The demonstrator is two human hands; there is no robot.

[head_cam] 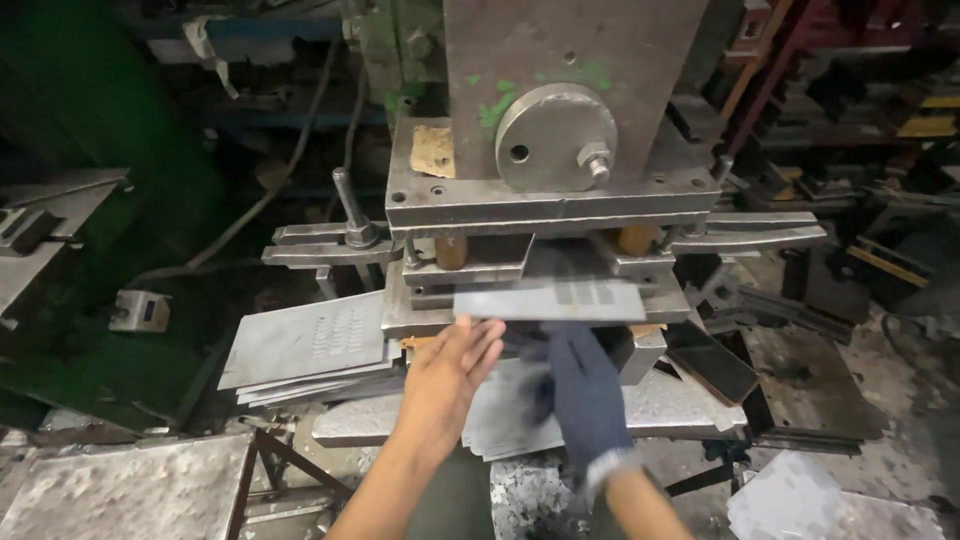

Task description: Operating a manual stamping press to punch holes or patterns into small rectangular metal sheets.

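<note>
The bare left hand [450, 375] reached forward with its fingers stretched out flat and together, the fingertips just under the near edge of a thin grey rectangular metal sheet with a row of punched slots [550, 300]. Whether the fingers actually touched the sheet could not be told. The right hand [580, 385], in a dark blue knitted glove, was blurred; it lay beneath the same sheet near its middle, and its grip could not be made out.

The slotted sheet lay level at the front edge of the grey steel bed of a heavy press [420, 315], partly pushed into the gap under the thick upper steel plate [545, 205]. On the press block above that plate sat a round steel disc with a hex bolt [557, 138].

To the left of the bed, a stack of flat grey sheets with a perforated patch [305, 345] rested at a slight tilt, its right edge just beside the bed. Below the hands, more loose grey sheets [510, 415] lay piled on a lower metal ledge [680, 405]. At the lower left corner stood a worn metal-topped stand [130, 490].
</note>
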